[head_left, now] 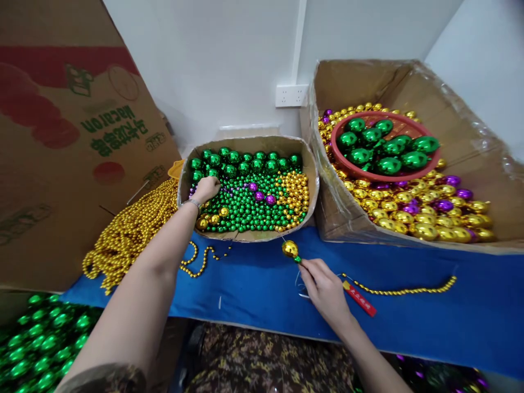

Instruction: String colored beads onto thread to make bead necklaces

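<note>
we see a smooth, mirror-glossy finish, like metallised plastic, on the round gold bead (290,249), the small round green beads (241,207) and the egg-shaped green ornaments (414,160). the oval red basket (368,174) looks like smooth plastic to us, the rounded brown cardboard box (257,237) matt, the flat blue cover (262,289) dull cloth.

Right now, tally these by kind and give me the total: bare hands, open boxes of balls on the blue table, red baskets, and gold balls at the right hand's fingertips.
Hands: 2 (left hand, right hand)
Open boxes: 2 (middle box, right box)
Red basket: 1
Gold ball: 1
Total: 6
</note>
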Demonstrator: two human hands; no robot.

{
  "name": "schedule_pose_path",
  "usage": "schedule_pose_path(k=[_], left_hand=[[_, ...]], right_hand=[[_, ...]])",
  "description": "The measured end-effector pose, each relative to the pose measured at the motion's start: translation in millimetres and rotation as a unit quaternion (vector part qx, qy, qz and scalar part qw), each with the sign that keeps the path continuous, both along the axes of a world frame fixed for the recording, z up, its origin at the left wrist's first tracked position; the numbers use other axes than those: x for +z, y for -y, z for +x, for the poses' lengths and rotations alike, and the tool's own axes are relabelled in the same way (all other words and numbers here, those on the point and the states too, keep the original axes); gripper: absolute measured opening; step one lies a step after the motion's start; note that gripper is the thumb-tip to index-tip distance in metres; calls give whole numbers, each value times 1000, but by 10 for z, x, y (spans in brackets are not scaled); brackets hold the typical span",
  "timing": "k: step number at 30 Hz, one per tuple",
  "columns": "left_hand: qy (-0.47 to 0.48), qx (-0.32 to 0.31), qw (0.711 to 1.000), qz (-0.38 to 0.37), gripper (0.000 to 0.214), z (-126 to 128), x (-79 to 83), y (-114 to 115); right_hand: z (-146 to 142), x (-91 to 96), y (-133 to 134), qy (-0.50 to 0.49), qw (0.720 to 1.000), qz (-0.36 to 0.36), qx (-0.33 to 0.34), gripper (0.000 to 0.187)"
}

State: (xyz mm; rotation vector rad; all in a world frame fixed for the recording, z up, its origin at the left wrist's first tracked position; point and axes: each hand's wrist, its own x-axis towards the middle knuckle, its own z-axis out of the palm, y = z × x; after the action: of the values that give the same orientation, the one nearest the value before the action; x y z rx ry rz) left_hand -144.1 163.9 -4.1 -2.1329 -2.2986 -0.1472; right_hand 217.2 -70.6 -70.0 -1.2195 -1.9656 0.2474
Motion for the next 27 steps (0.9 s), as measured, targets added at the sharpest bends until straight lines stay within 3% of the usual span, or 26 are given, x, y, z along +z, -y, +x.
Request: schedule_pose_path(k=[11, 16, 19, 20, 21, 23, 25, 27], left_hand=[[12, 8, 1000, -24, 35, 406, -82, 14], [89, 14, 996, 13, 29, 441, 34, 116], [182, 12, 982, 56, 30, 489, 152, 332], [250, 4, 966, 65, 32, 527, 185, 444], [385, -10, 920, 72, 32, 577, 213, 573], [630, -46, 774, 31, 28, 705, 248, 853], [747, -51, 662, -40, 24, 848, 256, 1115], [793, -39, 602, -89, 21, 978, 239, 1314]], right_hand=[[-161, -13, -43, -17, 1000, -2, 5, 22], [-145, -23, -20, -17, 1000, -6, 3, 22], [-139, -3, -9, -14, 1000, -10, 4, 23], [-145, 11, -10, -13, 1000, -11, 6, 23], [-154, 29, -14, -14, 1000, -12, 7, 23], [-180, 71, -27, -17, 1000, -13, 8, 23], [-209, 112, -40, -15, 1000, -13, 8, 24], [-231, 143, -45, -7, 1000, -12, 8, 24]])
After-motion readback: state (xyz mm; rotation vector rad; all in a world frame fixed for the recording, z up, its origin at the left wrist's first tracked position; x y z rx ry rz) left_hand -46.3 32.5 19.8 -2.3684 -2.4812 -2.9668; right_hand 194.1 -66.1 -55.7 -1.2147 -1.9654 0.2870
